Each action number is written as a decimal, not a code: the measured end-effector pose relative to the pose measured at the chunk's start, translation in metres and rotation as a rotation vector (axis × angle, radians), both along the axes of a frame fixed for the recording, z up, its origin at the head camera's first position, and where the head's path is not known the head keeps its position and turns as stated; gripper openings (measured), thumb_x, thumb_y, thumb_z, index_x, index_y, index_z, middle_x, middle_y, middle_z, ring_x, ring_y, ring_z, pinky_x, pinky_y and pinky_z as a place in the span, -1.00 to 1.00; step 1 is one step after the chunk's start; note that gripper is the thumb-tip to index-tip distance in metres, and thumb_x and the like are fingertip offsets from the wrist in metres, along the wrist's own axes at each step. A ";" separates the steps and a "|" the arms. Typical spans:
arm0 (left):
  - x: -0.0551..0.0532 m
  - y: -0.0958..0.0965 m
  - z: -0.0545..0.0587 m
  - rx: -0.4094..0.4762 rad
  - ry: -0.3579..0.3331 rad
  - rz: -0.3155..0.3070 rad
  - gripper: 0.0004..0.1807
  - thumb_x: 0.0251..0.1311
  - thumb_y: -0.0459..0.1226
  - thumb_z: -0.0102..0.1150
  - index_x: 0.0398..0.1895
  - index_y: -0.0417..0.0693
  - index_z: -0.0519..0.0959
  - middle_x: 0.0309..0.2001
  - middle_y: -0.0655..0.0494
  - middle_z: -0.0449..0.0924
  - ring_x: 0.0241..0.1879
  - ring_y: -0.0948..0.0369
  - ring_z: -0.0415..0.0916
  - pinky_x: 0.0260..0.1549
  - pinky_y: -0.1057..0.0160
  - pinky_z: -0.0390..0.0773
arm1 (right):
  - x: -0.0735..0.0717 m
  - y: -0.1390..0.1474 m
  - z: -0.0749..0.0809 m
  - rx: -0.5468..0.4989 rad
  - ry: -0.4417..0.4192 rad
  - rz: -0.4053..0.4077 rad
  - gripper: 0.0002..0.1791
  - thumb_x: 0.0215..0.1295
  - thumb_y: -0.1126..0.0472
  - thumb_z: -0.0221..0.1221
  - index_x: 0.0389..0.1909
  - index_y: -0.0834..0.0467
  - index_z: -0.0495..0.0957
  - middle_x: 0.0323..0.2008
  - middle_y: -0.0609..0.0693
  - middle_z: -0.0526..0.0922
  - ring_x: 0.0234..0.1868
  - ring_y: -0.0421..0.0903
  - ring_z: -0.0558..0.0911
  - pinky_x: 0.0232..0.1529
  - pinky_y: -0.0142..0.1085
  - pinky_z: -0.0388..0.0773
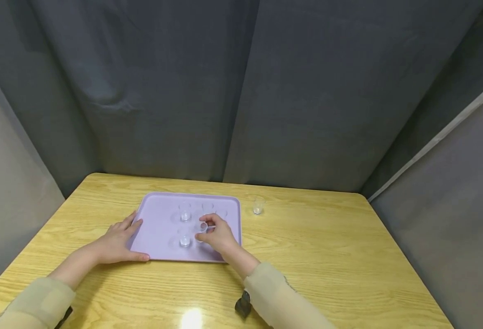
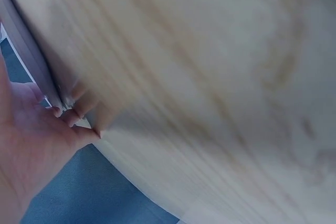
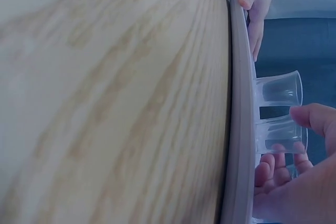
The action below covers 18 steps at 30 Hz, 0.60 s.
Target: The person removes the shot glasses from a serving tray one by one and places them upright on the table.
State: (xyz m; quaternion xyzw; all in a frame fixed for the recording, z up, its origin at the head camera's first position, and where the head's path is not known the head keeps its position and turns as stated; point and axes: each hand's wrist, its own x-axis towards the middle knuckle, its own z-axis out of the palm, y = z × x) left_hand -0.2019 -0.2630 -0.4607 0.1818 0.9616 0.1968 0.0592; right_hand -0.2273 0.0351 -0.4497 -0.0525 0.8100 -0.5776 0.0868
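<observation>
A lilac tray [image 1: 157, 224] lies on the wooden table with several small clear cups on it. My right hand [image 1: 218, 235] pinches one clear cup [image 3: 282, 136], thumb at its rim and fingertips on the opposite side; the cup stands upright, close to the tray surface. Just left of it is another clear cup [image 1: 185, 239]. Farther back on the tray are a cup [image 1: 185, 214] and a cup [image 1: 207, 208], with one more partly hidden behind my right hand. My left hand [image 1: 115, 242] rests at the tray's front left corner, fingers spread along the left rim and thumb along the front.
One clear cup [image 1: 258, 206] stands on the table [image 1: 331, 246] to the right of the tray. A dark grey curtain [image 1: 175, 91] hangs behind the table's back edge, with lighter panels at both sides. A dark object [image 1: 243, 305] sits by the right sleeve.
</observation>
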 end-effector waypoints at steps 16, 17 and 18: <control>-0.002 0.000 -0.001 -0.016 -0.027 0.014 0.29 -0.18 0.36 0.24 0.41 -0.38 0.04 0.45 -0.38 -0.24 0.32 -0.41 -0.11 0.18 -0.42 -0.03 | 0.006 0.005 0.007 0.070 0.038 0.027 -0.62 -0.07 0.36 0.38 -0.18 0.16 0.52 -0.27 0.02 0.57 -0.38 -0.19 0.45 -0.40 -0.40 0.40; -0.001 0.000 0.000 -0.018 -0.026 0.014 0.29 -0.18 0.36 0.24 0.41 -0.38 0.04 0.45 -0.38 -0.24 0.32 -0.41 -0.11 0.18 -0.42 -0.03 | 0.006 0.007 0.008 0.082 0.045 0.036 -0.62 -0.07 0.35 0.39 -0.18 0.16 0.52 -0.27 0.02 0.58 -0.37 -0.18 0.44 -0.40 -0.40 0.40; -0.001 0.000 0.000 -0.017 -0.028 0.014 0.29 -0.18 0.36 0.24 0.41 -0.38 0.04 0.45 -0.39 -0.24 0.32 -0.41 -0.11 0.18 -0.42 -0.03 | 0.007 0.008 0.010 0.096 0.056 0.048 -0.63 -0.06 0.33 0.39 -0.19 0.16 0.53 -0.27 0.01 0.58 -0.37 -0.18 0.44 -0.39 -0.39 0.40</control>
